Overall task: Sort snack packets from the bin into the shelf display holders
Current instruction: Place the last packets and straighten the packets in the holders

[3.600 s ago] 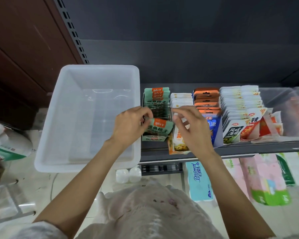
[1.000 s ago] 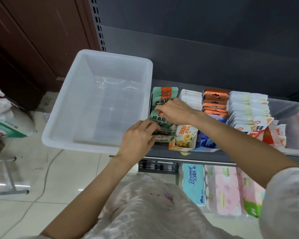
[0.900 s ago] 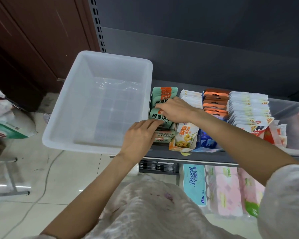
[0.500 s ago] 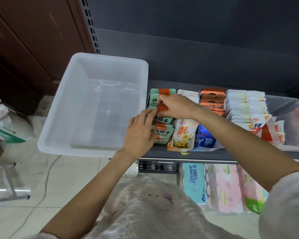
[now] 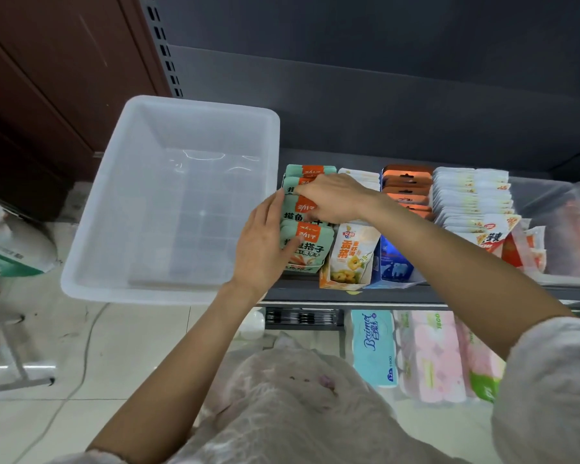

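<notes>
Green snack packets are seen standing in the leftmost display holder on the shelf, just right of the translucent bin. The left hand is laid against the row's left side, fingers straight and together, thumb across the front packet. The right hand is curled over the row, fingers pinching a middle packet's top edge.

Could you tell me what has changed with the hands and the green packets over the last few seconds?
The right hand crossed over from the yellow-packet row onto the green packets, now pinching one. The left hand released its packet and flattened against the stack's side. The white bin stayed empty; the other rows are unchanged.
</notes>
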Tool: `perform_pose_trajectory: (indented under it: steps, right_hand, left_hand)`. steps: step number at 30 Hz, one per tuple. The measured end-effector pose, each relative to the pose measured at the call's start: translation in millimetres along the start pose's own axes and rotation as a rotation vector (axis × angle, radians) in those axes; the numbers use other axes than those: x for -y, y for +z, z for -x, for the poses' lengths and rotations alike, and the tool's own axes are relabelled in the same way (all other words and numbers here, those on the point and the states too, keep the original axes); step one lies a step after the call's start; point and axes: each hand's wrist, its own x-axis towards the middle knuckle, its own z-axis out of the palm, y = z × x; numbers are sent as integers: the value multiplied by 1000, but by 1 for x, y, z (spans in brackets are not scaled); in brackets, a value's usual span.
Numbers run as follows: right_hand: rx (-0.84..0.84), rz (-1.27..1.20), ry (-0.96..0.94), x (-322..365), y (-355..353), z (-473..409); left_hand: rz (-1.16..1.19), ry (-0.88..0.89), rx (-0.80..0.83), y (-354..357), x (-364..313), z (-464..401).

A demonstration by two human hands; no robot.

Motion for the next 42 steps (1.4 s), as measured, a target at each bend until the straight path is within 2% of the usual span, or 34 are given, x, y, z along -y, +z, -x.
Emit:
perform_pose_trajectory:
  steps: [4, 11, 16, 21, 23, 25, 28, 31, 35, 38, 42]
  right_hand:
    - [117, -152, -15, -5, -2, -1]
    - [34, -245, 20, -3, -8, 13]
    - [-103, -315, 44, 1, -18, 33]
    - [-407, -457, 144, 2, -27, 74]
    - [-374, -474, 168, 11, -14, 91]
    - [-243, -476, 175, 25, 5, 97]
    - [-112, -246, 184, 40, 28, 90]
    - [-130, -122, 193, 47, 34, 87]
    - [-157, -276, 189, 43, 41, 93]
    - [-188, -518, 167, 38, 47, 99]
    - [-190, -584, 150, 31, 47, 97]
  left_hand:
    - [-35, 2, 44, 1, -1, 5]
    - [43, 32, 44, -1, 0, 5]
    - [186, 5, 33, 6, -3, 9]
    - [266, -4, 24, 11, -5, 11]
    - [307, -10, 35, 9, -3, 11]
    - [355, -5, 46, 6, -2, 12]
    - [358, 22, 34, -1, 2, 17]
    - [201, 111, -33, -12, 10, 25]
    - [-79, 334, -66, -17, 26, 31]
    - [-111, 433, -118, -17, 27, 32]
    - [-86, 476, -122, -20, 29, 33]
